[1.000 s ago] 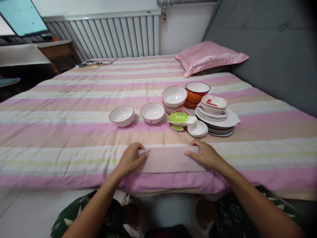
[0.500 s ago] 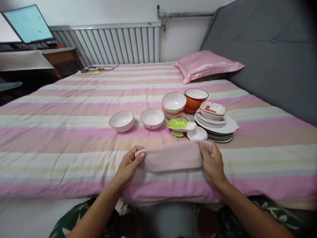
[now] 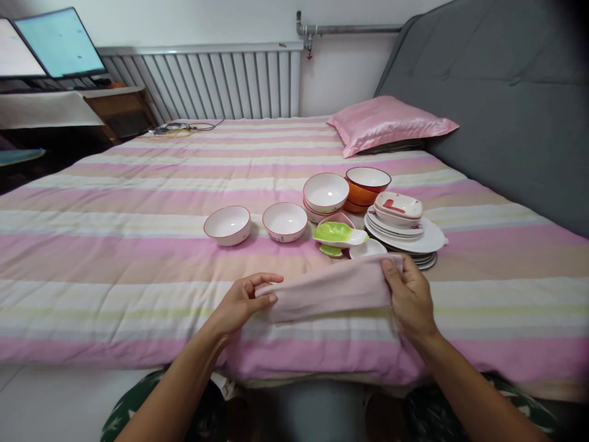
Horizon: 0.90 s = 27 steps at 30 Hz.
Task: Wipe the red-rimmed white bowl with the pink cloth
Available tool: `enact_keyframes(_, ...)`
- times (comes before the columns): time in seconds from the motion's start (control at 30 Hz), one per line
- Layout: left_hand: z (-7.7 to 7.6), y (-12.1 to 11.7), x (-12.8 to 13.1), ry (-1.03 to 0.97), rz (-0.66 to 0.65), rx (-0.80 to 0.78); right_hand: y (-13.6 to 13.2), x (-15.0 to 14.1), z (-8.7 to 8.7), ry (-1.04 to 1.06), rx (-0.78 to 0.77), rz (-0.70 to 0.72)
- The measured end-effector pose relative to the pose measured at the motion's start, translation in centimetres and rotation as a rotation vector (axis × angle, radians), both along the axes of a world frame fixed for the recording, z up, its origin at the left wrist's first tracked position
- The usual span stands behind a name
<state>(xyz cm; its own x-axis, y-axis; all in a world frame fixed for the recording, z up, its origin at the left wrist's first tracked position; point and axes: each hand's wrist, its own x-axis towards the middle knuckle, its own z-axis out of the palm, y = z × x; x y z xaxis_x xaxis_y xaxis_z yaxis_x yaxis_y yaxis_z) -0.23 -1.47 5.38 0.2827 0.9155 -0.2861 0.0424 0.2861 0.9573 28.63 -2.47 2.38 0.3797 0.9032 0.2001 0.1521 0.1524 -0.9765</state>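
Gripped at its right end by our right hand, thumb in front and fingers behind, a pale pink cloth spans the lower centre of the frame, its right end higher than its left. At that left end, our left hand has thumb and forefinger parted; we cannot tell whether it pinches the fabric.

We note the remaining items by size. Striped bedding fills most of the frame. A grey headboard occupies the upper right, a white radiator the upper left to centre. We find a pink pillow against the headboard. Right of centre stands a stack of plates, topped by patterned dishes. Beside it we record orange bowls and red-rimmed bowls, with two singles left of these. We see a green leaf-shaped dish and a small white dish, partly hidden by the cloth.
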Motion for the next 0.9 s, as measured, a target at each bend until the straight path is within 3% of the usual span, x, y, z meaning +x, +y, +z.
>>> enact_keyframes(0.1, 0.6, 0.6, -0.4, 0.175, 0.067, 0.264, 0.1, 0.5, 1.5, -0.068, 0.082, 0.102)
enact_keyframes(0.2, 0.8, 1.2, -0.6, 0.351, 0.181, 0.733, 0.3, 1.3, 3.0, -0.178, 0.265, 0.214)
enact_keyframes(0.3, 0.0, 1.5, -0.7, 0.525, 0.142, 1.032, 0.1, 2.7, 3.8, -0.302, 0.355, 0.390)
enact_keyframes(0.5, -2.1, 0.4, -1.1, 0.879, -0.308, 0.888, -1.0, 5.0, 3.3, -0.632, 0.046, 0.777)
enact_keyframes(0.7, -2.0, -2.8, 1.0, 0.787, -0.377, 0.955, -1.7, 4.4, 2.9, -0.650, 0.002, 0.893)
enact_keyframes(0.83, -4.1, -5.4, 4.5, 0.898, -0.489, 1.023, -1.4, 3.1, 3.6, -0.718, 0.066, 0.851)
enact_keyframes(0.9, -5.2, -6.3, 5.5, 0.971, -0.477, 1.031, -0.9, 1.8, 4.2, -0.792, 0.111, 0.833)
